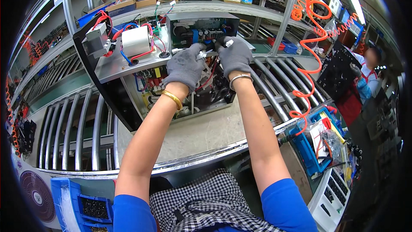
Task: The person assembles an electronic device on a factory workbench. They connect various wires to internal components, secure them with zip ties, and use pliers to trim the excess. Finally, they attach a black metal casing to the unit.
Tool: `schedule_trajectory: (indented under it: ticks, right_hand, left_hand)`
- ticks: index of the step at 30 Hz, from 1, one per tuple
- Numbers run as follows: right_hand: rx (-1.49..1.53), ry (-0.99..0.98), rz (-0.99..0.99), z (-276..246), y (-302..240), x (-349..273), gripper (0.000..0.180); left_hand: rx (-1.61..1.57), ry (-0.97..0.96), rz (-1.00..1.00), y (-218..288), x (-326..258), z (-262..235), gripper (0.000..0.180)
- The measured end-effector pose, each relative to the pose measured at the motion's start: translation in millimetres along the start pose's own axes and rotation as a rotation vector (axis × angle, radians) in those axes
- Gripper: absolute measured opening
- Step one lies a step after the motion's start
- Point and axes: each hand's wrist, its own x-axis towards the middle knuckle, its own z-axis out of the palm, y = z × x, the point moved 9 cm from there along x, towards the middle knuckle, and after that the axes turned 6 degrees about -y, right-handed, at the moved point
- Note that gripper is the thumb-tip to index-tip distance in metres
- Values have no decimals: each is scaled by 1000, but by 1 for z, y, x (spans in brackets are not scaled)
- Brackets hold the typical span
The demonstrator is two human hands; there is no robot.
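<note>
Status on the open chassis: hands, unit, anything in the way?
Left hand and right hand, gloved, both inside the open chassis, pinching white wiring. Red and blue leads crowd the left side. Orange coiled hose hangs right, apart.

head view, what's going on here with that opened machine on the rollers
A person in grey gloves works with both hands inside an open metal machine case full of red, blue and white wires, lying on a roller line. The left hand and the right hand meet over a small white part near the circuit board. Whether the fingers grip it is unclear. Another person works at the far right.
</note>
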Motion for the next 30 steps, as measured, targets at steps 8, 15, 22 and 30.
schedule_trajectory:
  ticks: [8,15,22,30]
  right_hand:
    - [32,-3,98,1,5,3,30]
    - [-47,13,182,-5,1,-2,32]
    - [43,-26,177,-2,5,0,33]
    - [313,40,10,-5,11,-15,35]
  left_hand:
    - [-19,-6,-4,3,0,-2,32]
    - [-11,-16,3,4,-1,0,33]
    - [-90,-2,-27,-2,-3,-5,33]
    - [-324,69,17,-12,-13,-38,37]
